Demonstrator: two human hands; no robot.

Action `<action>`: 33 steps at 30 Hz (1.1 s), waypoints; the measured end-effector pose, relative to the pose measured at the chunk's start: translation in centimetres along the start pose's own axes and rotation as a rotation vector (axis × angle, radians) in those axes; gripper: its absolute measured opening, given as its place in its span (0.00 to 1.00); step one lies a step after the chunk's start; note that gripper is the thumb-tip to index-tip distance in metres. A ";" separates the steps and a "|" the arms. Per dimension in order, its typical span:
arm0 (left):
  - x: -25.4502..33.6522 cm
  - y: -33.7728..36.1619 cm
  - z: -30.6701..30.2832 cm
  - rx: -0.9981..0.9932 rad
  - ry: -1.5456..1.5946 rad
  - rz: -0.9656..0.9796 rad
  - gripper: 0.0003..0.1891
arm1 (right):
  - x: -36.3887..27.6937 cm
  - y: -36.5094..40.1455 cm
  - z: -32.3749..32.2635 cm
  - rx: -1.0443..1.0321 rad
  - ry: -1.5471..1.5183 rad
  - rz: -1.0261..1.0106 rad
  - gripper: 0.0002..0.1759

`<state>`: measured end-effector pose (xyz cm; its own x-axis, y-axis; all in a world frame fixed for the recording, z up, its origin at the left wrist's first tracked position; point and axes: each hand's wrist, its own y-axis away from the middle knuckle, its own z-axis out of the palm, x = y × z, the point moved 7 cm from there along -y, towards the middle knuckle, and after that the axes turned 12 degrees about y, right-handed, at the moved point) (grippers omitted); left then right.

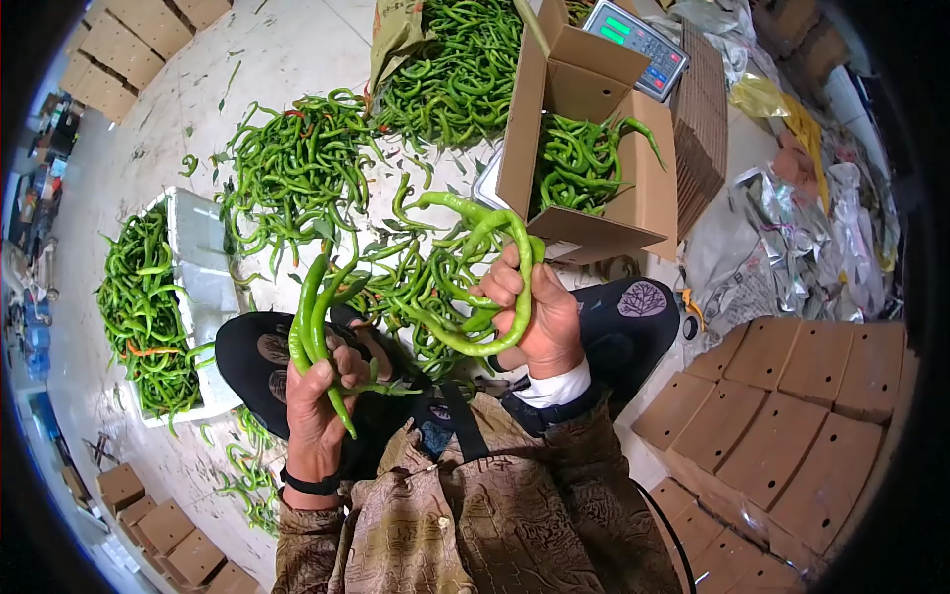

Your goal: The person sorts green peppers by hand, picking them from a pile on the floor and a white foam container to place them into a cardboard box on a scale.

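My left hand (322, 391) is closed around a few long green chili peppers (309, 317), their ends sticking out above and below the fist. In my right hand (542, 322) are more long green chili peppers (522, 252), one of them curled into a loop over the fingers. Below and between the hands lies a loose heap of green chili peppers (416, 287) on the floor. An open cardboard box (653, 188), partly filled with green chili peppers (579, 163), stands just beyond my right hand.
A white foam box (203, 252) heaped with peppers stands at the left. Larger pepper piles (297, 163) lie ahead, one by a sack (396, 40). A digital scale display (638, 45) sits behind the cardboard box. Stacked cartons (772, 436) and plastic wrapping (792, 228) occupy the right.
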<state>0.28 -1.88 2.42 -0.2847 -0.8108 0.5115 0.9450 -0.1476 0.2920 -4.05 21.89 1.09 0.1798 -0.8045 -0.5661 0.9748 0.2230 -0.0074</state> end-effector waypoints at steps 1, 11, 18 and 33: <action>-0.2 0.0 0.0 -0.001 -0.005 -0.012 0.18 | -0.2 0.1 0.2 0.002 0.000 -0.001 0.22; -1.5 -0.7 -1.1 0.059 -0.007 -0.041 0.19 | -9.3 1.6 4.6 0.346 0.806 -0.096 0.22; -1.4 -1.1 -0.4 -0.120 -0.003 -0.017 0.25 | -19.4 -4.6 -1.2 0.399 2.357 -0.247 0.19; -3.8 -1.7 3.5 -0.228 -1.116 0.288 0.20 | 5.3 0.3 3.2 0.290 0.716 0.239 0.25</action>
<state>-0.79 3.49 2.82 0.0674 0.0981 0.9929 0.9724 -0.2294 -0.0434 -2.41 15.94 0.77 0.3551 -0.1834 -0.9167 0.9339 0.1134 0.3391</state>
